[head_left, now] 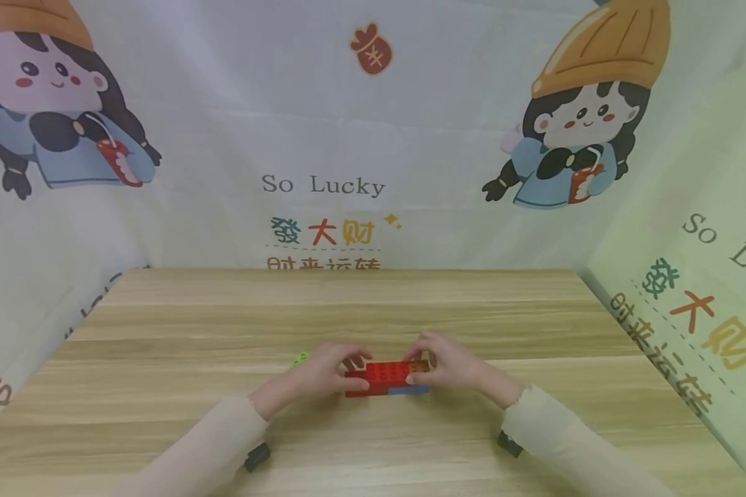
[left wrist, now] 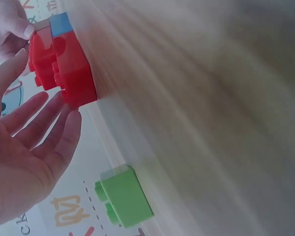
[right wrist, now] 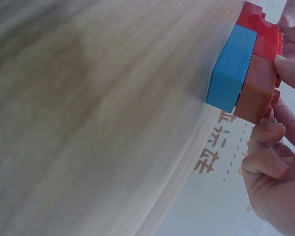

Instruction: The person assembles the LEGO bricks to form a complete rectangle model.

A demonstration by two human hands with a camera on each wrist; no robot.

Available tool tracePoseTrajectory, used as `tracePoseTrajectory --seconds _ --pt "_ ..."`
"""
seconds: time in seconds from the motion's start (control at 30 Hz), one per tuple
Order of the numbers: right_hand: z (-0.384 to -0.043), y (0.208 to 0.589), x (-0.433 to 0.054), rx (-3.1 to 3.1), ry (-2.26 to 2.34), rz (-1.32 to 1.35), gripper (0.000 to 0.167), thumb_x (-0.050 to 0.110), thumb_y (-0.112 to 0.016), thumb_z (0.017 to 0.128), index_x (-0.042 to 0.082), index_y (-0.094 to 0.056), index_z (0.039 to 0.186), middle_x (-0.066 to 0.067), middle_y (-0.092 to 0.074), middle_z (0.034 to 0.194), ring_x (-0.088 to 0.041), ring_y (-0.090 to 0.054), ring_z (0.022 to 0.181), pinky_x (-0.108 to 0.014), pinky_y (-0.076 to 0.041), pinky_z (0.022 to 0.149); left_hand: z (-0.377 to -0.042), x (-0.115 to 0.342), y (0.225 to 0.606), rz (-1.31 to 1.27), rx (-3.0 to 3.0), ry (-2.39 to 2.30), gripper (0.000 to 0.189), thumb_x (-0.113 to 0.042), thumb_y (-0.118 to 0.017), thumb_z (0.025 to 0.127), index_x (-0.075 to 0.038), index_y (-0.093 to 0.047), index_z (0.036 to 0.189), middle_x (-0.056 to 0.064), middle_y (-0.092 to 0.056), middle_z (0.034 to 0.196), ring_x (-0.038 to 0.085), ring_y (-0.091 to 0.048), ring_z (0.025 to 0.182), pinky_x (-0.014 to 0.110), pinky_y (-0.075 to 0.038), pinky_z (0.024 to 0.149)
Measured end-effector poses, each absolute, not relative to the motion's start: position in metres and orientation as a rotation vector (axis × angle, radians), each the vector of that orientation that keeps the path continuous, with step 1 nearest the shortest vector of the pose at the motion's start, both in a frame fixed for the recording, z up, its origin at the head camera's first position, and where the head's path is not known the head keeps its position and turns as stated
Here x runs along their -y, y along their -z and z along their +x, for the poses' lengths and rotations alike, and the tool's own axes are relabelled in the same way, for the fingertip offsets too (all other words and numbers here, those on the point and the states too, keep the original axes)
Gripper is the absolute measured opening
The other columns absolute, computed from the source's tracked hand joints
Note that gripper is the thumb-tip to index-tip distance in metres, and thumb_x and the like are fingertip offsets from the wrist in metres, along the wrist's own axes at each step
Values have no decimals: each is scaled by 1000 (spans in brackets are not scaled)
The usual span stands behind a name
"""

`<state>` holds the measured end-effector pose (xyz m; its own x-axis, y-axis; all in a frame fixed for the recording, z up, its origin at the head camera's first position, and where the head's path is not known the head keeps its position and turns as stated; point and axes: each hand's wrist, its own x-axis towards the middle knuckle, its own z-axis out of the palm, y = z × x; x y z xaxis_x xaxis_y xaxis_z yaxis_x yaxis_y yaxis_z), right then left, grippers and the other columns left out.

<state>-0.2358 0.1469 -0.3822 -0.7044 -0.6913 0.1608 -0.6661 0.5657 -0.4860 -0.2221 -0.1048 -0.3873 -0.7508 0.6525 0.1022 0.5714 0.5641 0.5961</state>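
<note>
A two-layer stack of toy bricks stands on the table. Its lower layer is a red brick at the left and a blue brick at the right. On top sit another red brick and a brown brick. My right hand pinches the brown brick, with the thumb on the near side and bent fingers behind. At the left end is my left hand, its fingers loosely extended around the red bricks; whether they touch is unclear. A green brick lies behind the left hand.
The wooden table reaches back to a printed cloth that hangs behind it and along both sides. Dark objects show beneath the sleeves, close to both wrists.
</note>
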Motion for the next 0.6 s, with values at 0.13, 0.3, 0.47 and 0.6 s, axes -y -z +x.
tracePoseTrajectory --seconds 0.13,0.3,0.47,0.6 --pt "-236 383 -146 -2729 826 -1174 26 25 -68 76 11 -62 97 7 -48 85 -15 -45 67 -25 -39 57 -221 112 388 1044 -2658 -1005 40 -23 -67 79 -2 -55 111 3 -59 98 16 -54 87 33 -45 74" --pt "-234 383 -146 -2722 826 -1162 26 26 -67 77 12 -62 99 8 -48 86 -13 -43 66 -25 -39 57 -217 124 385 1020 -2587 -1101 42 -20 -67 79 0 -53 114 7 -57 103 20 -53 91 35 -46 75" --pt "-234 383 -147 -2711 847 -1170 27 26 -67 78 11 -62 99 7 -49 87 -13 -43 66 -25 -39 57 -217 138 381 1001 -2574 -1158 43 -17 -67 78 0 -52 115 11 -57 103 25 -53 93 39 -45 76" --pt "-235 384 -147 -2710 865 -1177 26 25 -68 77 11 -62 98 7 -50 87 -14 -43 66 -24 -39 56 -218 149 379 983 -2581 -1185 44 -18 -67 78 -1 -52 116 11 -57 103 26 -53 94 40 -44 77"
